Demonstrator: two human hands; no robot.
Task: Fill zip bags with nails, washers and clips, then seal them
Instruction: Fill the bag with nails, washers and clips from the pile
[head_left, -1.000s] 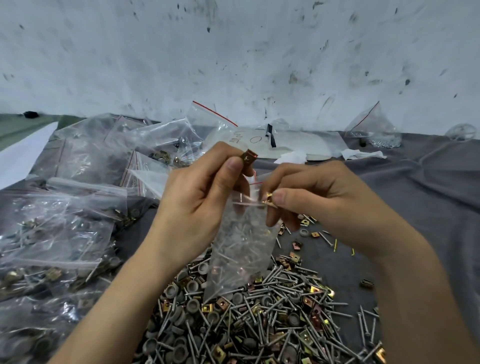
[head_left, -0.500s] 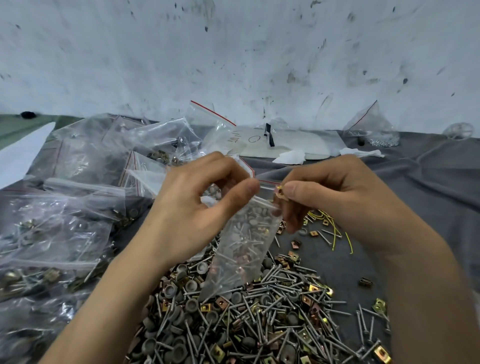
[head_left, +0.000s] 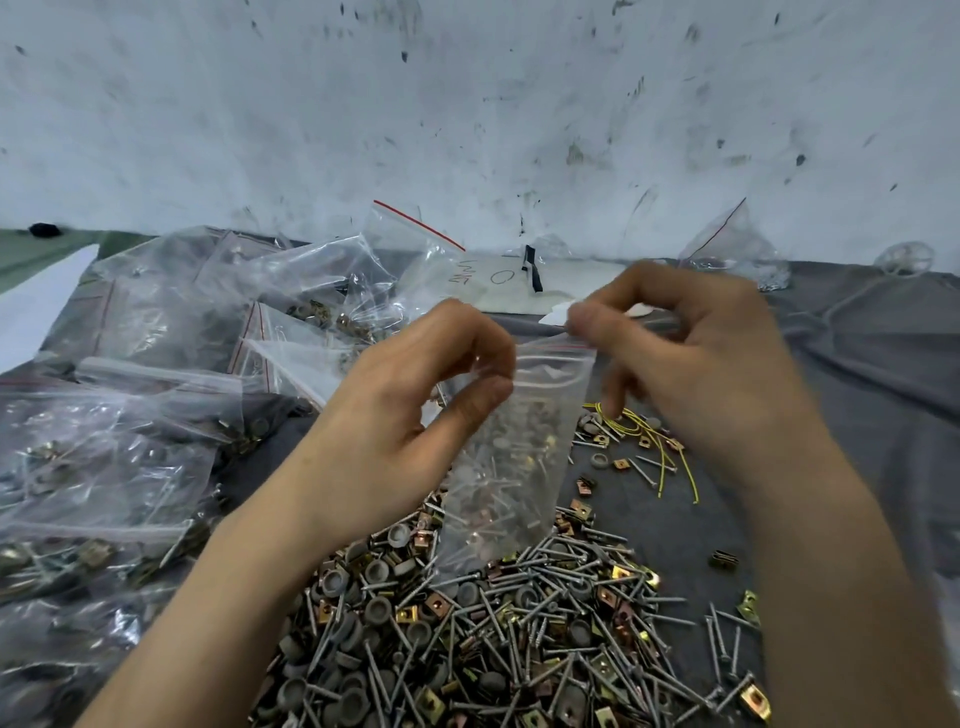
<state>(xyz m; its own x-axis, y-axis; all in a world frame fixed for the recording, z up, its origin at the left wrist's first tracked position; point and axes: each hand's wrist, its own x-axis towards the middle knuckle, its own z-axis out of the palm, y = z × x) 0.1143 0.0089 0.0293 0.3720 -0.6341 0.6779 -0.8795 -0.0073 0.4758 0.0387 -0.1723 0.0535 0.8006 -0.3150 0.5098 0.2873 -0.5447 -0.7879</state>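
Zip bag (head_left: 511, 457) hanging below both hands' grip, top apparently pinched

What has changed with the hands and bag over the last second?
The right hand no longer shows a clip; it has risen to pinch the zip bag at its top corner. The left hand still pinches the other side. The loose pile stayed put.
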